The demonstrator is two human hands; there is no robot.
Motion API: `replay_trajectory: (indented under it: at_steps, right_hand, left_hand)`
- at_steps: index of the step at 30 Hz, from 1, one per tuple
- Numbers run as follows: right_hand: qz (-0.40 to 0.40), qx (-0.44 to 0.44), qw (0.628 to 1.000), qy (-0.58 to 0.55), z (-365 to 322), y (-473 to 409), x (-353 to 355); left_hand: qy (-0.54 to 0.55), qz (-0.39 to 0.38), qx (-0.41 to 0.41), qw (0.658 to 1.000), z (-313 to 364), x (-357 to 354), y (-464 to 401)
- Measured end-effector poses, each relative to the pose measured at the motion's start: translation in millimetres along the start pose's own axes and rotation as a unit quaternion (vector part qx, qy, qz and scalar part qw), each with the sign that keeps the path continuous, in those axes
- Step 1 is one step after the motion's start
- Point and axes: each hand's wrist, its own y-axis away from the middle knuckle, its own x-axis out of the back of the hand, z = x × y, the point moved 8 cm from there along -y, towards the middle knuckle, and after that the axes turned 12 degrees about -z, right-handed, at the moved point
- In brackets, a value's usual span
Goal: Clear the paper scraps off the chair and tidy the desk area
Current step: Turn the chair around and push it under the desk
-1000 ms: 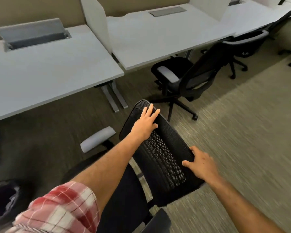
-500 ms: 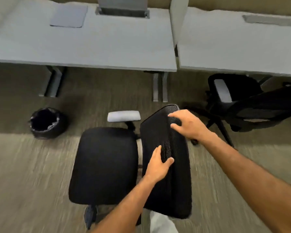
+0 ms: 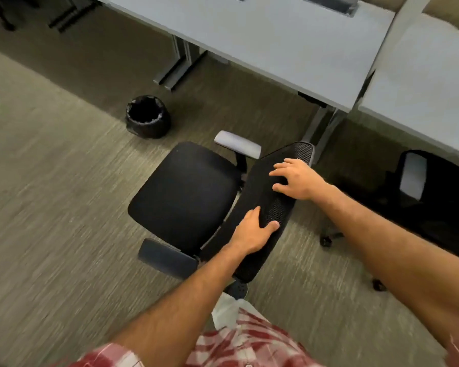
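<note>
Black mesh covers the back of the chair (image 3: 270, 207), and its seat (image 3: 183, 192) is black and smooth with nothing lying on it. The chair stands on the carpet (image 3: 51, 194) near the front edge of a grey desk (image 3: 289, 41), with its seat turned toward the bin (image 3: 147, 116). It has two armrests, one grey (image 3: 237, 144) and one dark (image 3: 167, 256).

Both hands are on the chair back. The left hand (image 3: 255, 231) grips the edge of the mesh, with the thumb on one side and the fingers on the other. The right hand (image 3: 297, 181) lies on top of the mesh higher up, with its fingers spread and bent.

I count two desks, two chairs and one black bin. The second chair (image 3: 435, 197) is off to the right, partly under the other desk (image 3: 429, 83).

Half a second ago the chair sat straight in front of the desk. Now it looks turned, and the bin shows closer to the seat. The hands have stayed on the chair back.
</note>
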Motion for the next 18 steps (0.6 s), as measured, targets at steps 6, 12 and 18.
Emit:
replay_trajectory:
  at_steps: [6, 12, 18]
  right_hand:
    - [-0.041, 0.004, 0.998, 0.041, 8, 18, -23]
    - [-0.071, 0.03, 0.996, 0.054, 9, 29, -21]
    - [-0.095, 0.074, 0.988, 0.097, 35, -2, -7]
  left_hand:
    - [-0.084, 0.087, 0.063, 0.991, -22, -34, 37]
    - [-0.147, 0.203, 0.136, 0.959, -27, -40, 68]
    - [-0.151, 0.228, 0.149, 0.95, -19, -39, 72]
